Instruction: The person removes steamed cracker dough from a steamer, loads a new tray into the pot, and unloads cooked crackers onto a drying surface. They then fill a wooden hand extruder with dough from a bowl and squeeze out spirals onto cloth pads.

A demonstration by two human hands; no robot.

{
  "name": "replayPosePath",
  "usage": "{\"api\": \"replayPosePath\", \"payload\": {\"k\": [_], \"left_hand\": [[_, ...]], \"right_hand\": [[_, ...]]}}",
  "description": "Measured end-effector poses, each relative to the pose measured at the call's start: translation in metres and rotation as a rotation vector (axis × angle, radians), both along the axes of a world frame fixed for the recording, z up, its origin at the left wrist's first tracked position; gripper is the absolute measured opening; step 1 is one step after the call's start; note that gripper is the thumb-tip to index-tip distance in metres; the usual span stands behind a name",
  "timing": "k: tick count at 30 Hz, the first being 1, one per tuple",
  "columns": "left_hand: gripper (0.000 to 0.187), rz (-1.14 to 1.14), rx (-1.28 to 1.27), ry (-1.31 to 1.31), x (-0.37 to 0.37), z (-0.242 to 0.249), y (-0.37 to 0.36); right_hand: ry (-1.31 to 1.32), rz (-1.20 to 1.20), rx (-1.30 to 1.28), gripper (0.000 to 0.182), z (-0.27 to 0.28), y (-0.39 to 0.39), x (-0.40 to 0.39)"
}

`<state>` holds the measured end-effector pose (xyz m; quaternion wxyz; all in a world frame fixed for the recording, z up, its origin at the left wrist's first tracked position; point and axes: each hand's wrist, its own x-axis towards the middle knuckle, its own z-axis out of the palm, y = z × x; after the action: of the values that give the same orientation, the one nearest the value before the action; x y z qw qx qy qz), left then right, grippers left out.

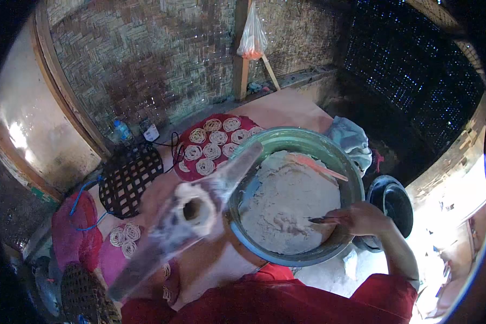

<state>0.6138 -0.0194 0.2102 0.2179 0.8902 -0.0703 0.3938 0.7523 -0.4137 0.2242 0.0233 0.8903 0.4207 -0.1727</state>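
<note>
A hand press (202, 191), a long pale bar with a round open cup at its middle, is raised at a slant close to the camera, smeared by motion. My left hand (157, 195) shows as a blur behind its left side, gripping it. The press's upper end overlaps the rim of a large green basin (356, 186). Whitish flour or dough (291, 200) fills the basin, with an orange scraper-like tool (321, 167) lying on top. My right hand (356, 218) reaches over the basin's right side, fingers closed round something dark and thin that I cannot make out.
Several coiled noodle-like rounds (218, 137) lie on a red round mat (183, 170) behind the basin. More coils (125, 236) sit at left by a black woven tray (129, 181). Dark bowls (394, 205) stand right of the basin. A cloth (351, 140) lies behind it. A plastic bag (252, 38) hangs from a post.
</note>
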Motion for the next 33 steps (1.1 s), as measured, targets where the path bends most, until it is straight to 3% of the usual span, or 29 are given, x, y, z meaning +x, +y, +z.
{"api": "replayPosePath", "payload": {"k": [2, 3, 5, 9, 11, 13, 14, 15, 16, 17, 19, 20, 21, 23, 24, 28, 31, 33], "left_hand": [[0.025, -0.079, 0.169, -0.051, 0.022, 0.0, 0.001], [0.022, -0.119, 0.25, -0.08, 0.032, 0.0, 0.002], [0.017, -0.07, 0.453, 0.02, 0.046, 0.019, -0.029], [0.02, -0.138, 0.489, -0.021, 0.067, 0.031, -0.058], [0.029, -0.116, 0.54, 0.041, 0.067, 0.042, -0.082], [0.033, -0.105, 0.566, 0.088, 0.074, 0.042, -0.097], [0.036, -0.108, 0.491, 0.151, 0.073, 0.05, -0.105], [0.038, -0.112, 0.416, 0.216, 0.071, 0.056, -0.109], [0.043, -0.329, 0.183, 0.136, 0.074, 0.05, -0.1], [0.047, -0.562, -0.023, 0.056, 0.076, 0.045, -0.09], [0.055, -0.268, 0.215, 0.183, 0.075, 0.04, -0.074], [0.051, -0.277, 0.131, 0.111, 0.074, 0.042, -0.071], [0.046, -0.119, 0.33, 0.065, 0.085, 0.032, -0.057], [0.048, -0.086, 0.233, 0.132, 0.09, 0.024, -0.044], [0.049, -0.075, 0.2, 0.155, 0.089, 0.027, -0.044], [0.037, -0.191, 0.052, 0.006, 0.084, 0.027, -0.066], [0.028, -0.371, 0.055, -0.146, 0.063, 0.06, -0.104], [0.025, -0.055, 0.317, -0.015, 0.067, 0.053, -0.103]], "right_hand": [[0.303, -0.117, 0.209, 0.03, 0.015, -0.019, 0.002], [0.291, -0.111, 0.222, 0.03, 0.027, -0.02, 0.0], [0.777, -0.422, 0.368, 0.032, 0.054, -0.022, -0.006], [1.044, -0.39, 0.422, 0.034, 0.074, -0.008, -0.004], [1.002, -0.449, 0.497, 0.03, 0.076, 0.008, -0.013], [-0.318, 0.026, 0.335, 0.033, 0.089, 0.032, -0.033], [-0.331, 0.024, 0.342, 0.033, 0.09, 0.041, -0.045], [-0.651, 0.166, 0.289, 0.038, 0.085, 0.049, -0.06], [-0.971, 0.31, 0.226, 0.043, 0.08, 0.052, -0.07], [-0.986, 0.313, 0.234, 0.043, 0.078, 0.049, -0.073], [-1.127, 0.427, 0.279, 0.045, 0.074, 0.041, -0.074], [-1.136, 0.372, 0.179, 0.046, 0.087, 0.034, -0.083], [-1.144, 0.376, 0.183, 0.046, 0.1, 0.026, -0.091], [-1.065, 0.153, 0.267, 0.043, 0.121, 0.015, -0.102], [-1.11, 0.155, 0.296, 0.039, 0.13, 0.015, -0.101], [-0.985, 0.245, 0.257, 0.032, 0.136, 0.027, -0.094], [-0.912, 0.296, 0.251, 0.032, 0.114, 0.048, -0.085], [-0.962, 0.32, 0.311, 0.033, 0.1, 0.043, -0.084]]}}
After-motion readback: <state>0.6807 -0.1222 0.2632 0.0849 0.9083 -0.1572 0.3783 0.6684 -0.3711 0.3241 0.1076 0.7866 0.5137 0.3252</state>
